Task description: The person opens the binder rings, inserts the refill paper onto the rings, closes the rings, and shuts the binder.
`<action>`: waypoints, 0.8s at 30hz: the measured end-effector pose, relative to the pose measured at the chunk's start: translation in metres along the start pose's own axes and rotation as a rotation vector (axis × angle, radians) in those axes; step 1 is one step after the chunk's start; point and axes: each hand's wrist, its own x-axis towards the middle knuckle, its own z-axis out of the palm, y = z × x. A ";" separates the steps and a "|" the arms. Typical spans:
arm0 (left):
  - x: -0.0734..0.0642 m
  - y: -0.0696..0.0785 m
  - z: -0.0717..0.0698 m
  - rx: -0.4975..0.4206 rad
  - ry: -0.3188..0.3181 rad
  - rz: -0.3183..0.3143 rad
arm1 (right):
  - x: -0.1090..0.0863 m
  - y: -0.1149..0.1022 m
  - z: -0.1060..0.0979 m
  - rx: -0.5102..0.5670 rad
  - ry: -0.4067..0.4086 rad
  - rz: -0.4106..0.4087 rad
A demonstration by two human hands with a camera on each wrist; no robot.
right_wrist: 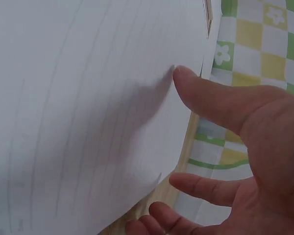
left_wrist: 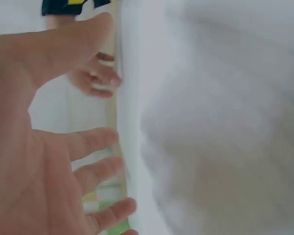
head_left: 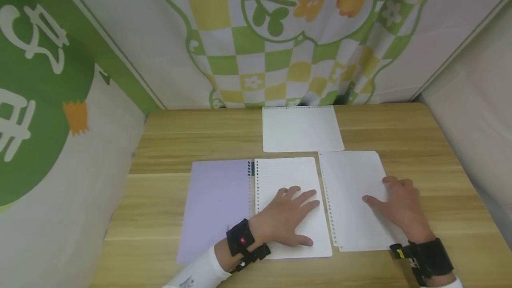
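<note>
An open spiral notebook lies on the wooden table, its purple cover (head_left: 218, 199) to the left and its lined white page (head_left: 284, 174) to the right. My left hand (head_left: 282, 217) is spread over that page, fingers apart; the left wrist view shows its fingertips at the paper. To the right are loose white sheets (head_left: 350, 181) with punched holes, slightly misaligned. My right hand (head_left: 404, 206) is at their right edge. Its thumb (right_wrist: 186, 78) touches the top sheet, while the other fingers lie loosely bent by the edge, apart from the thumb.
Another white punched sheet (head_left: 302, 130) lies at the back of the table (head_left: 168, 141), its holes towards the checked curtain (head_left: 276, 61). Fabric walls stand on the left and right.
</note>
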 end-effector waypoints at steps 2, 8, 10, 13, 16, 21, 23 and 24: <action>0.011 0.010 0.003 0.063 -0.001 0.041 | -0.001 0.006 -0.004 -0.004 -0.007 0.037; 0.029 0.029 0.012 0.174 -0.051 0.067 | -0.004 0.006 -0.008 0.026 -0.033 0.080; 0.032 0.032 0.014 0.171 -0.072 0.064 | -0.003 0.005 -0.009 0.041 -0.044 0.087; 0.034 0.036 0.015 0.156 -0.088 0.060 | -0.001 0.007 -0.010 0.058 -0.058 0.100; 0.034 0.038 0.015 0.149 -0.097 0.052 | -0.001 0.011 -0.011 0.063 -0.062 0.107; 0.035 0.042 0.014 0.163 -0.096 0.046 | -0.001 0.013 -0.012 0.069 -0.056 0.103; 0.036 0.043 0.013 0.173 -0.096 0.044 | -0.002 0.013 -0.013 0.072 -0.050 0.101; 0.036 0.044 0.012 0.178 -0.096 0.043 | -0.001 0.013 -0.013 0.074 -0.046 0.100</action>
